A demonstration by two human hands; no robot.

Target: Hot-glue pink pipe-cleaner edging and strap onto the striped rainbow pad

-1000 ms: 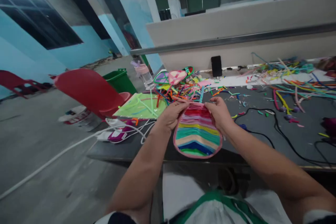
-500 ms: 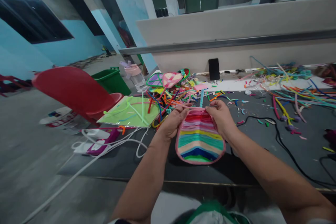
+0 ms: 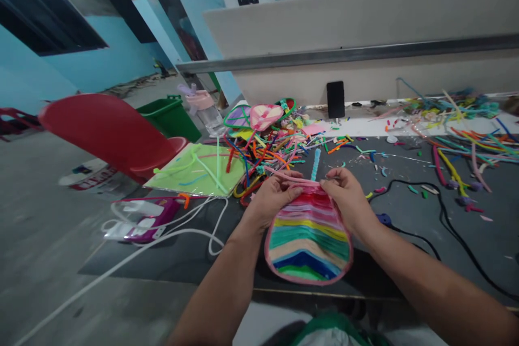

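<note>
A rounded striped panel (image 3: 308,246), banded in pink, yellow, teal, beige, blue and green and edged in pink, is held up over the front of the table. It looks made of pipe cleaners and bends along its middle. My left hand (image 3: 279,194) pinches its upper left edge, where a pink pipe cleaner (image 3: 294,177) runs along the top. My right hand (image 3: 344,189) grips the upper right edge, thumb and index finger pressed together. Just behind the panel's top lies a light blue twisted stick (image 3: 315,164).
Loose pipe cleaners (image 3: 275,151) pile up behind my hands, and more (image 3: 462,167) lie at the right. A green sheet (image 3: 198,170), purple power strip (image 3: 152,221) and white cable are at left. A phone (image 3: 335,100) leans at the back. A black cord (image 3: 446,221) crosses the right side.
The panel and both hands appear lower and nearer in the view. My left thumb now lies further over the panel's top edge. Both hands keep their hold.
</note>
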